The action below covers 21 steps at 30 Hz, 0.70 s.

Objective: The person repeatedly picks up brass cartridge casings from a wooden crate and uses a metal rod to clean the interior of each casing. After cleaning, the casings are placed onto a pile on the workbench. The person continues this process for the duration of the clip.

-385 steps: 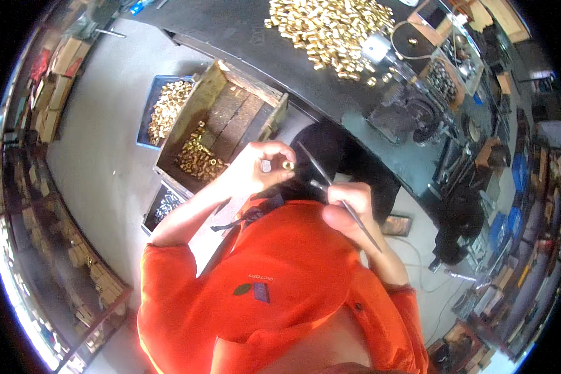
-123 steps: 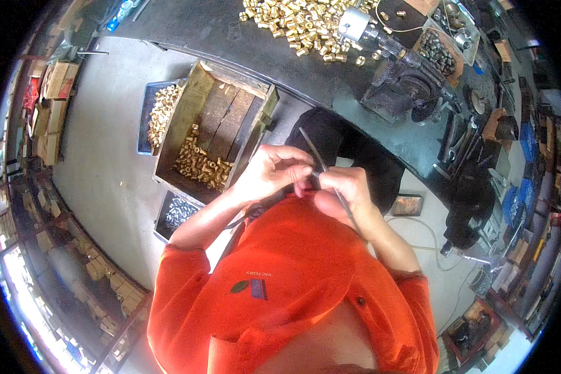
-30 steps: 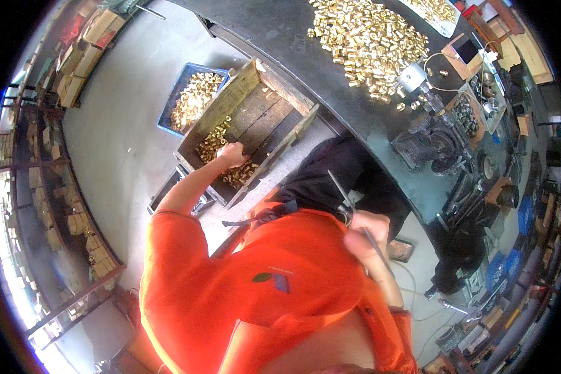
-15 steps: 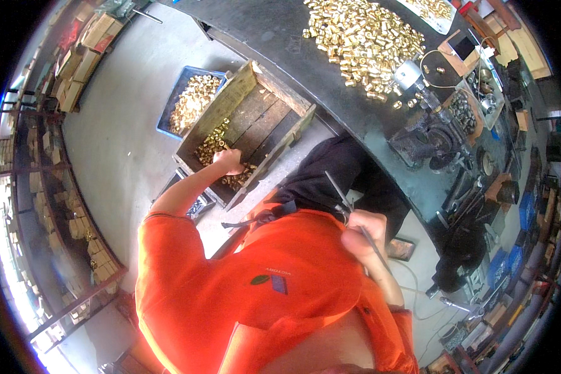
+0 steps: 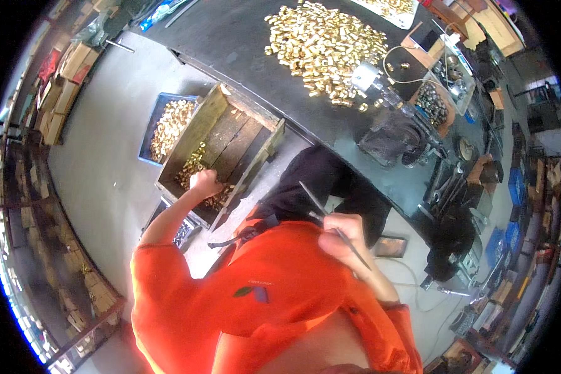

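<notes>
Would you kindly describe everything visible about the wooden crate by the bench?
The wooden crate is an open, rectangular box of dark, worn planks with paler side walls, sitting tilted on the grey floor beside a blue bin. Its slatted bottom is mostly bare; small brass parts lie heaped at its near end, where the left hand reaches in among them.

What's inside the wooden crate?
The wooden crate holds brass parts heaped at its near end; the far end shows bare dark boards. The left hand reaches in, covering parts beneath it.
</notes>
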Tool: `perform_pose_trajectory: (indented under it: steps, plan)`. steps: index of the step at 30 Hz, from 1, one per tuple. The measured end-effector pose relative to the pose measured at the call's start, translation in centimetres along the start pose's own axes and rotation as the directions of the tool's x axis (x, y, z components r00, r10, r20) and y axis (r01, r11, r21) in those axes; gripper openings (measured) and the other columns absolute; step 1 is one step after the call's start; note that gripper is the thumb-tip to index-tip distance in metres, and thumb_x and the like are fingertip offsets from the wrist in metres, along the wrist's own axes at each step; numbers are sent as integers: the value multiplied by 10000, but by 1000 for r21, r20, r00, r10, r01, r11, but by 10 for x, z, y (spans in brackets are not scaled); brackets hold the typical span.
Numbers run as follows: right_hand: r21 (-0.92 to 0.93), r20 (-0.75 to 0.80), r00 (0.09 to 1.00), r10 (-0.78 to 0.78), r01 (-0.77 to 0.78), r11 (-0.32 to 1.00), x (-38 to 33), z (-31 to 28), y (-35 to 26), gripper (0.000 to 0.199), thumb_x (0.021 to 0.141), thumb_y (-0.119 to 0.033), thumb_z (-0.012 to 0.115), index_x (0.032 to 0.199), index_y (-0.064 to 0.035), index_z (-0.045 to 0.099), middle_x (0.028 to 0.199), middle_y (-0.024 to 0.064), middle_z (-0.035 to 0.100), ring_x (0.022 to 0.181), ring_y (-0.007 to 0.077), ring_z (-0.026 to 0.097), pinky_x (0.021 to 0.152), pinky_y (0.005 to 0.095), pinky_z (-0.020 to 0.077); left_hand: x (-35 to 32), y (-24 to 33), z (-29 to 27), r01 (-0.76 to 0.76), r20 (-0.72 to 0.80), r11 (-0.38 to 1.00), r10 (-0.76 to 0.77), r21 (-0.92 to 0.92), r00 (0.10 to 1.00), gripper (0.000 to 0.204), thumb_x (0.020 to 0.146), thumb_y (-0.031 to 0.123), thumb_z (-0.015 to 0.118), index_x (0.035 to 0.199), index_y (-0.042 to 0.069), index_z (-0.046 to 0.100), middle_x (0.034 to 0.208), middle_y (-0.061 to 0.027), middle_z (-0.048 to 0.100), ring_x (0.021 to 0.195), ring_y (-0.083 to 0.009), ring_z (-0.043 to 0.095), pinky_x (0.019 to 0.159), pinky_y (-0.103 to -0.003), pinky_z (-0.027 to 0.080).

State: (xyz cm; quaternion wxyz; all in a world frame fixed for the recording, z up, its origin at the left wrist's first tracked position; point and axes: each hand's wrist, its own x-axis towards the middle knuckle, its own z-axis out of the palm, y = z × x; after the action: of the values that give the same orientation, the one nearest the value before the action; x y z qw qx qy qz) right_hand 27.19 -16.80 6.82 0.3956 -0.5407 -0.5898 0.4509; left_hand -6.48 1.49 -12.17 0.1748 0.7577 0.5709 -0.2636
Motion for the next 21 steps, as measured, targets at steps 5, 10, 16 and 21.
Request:
perform_pose_trajectory:
  steps: [5, 10, 16, 21]
  plan:
    - [-32, -13, 1000, -24, 24, 999, 1, -1, 1, 251, 653, -50, 600, 603, -20, 356, 543, 92, 298, 466, 200, 324, 453, 328, 261, -14, 16, -65, -98, -78, 113, 168, -989, 983, 277, 811, 218, 586, 918, -36, 562, 666, -93, 570, 587, -215, 610, 547, -360, 510]
    - [-54, 39, 996, -78, 80, 995, 12, -2, -3, 267, 659, -74, 626, 613, -19, 369, 550, 98, 340, 462, 232, 350, 448, 337, 270, -73, 102, -120, -161, -269, -231, 581, -959, 768, 305, 839, 217, 556, 931, -72, 584, 697, -128, 601, 560, -222, 612, 548, -315, 514]
    - [-131, -22, 994, -107, 103, 986, 14, -5, -6, 265, 652, -104, 638, 609, -25, 388, 547, 98, 380, 450, 258, 398, 443, 350, 294, -95, 158, -102, 300, -72, -381, 714, -875, 696, 302, 889, 231, 504, 823, -60, 550, 542, -98, 540, 453, -232, 590, 528, -344, 505]
    - [-146, -22, 992, -121, 117, 982, 16, -2, -1, 244, 639, -97, 644, 616, -27, 410, 546, 100, 409, 454, 271, 443, 443, 355, 332, -102, 158, -104, 168, -112, -343, 664, -924, 739, 346, 941, 272, 522, 810, -46, 560, 526, -107, 554, 464, -236, 606, 560, -358, 523]
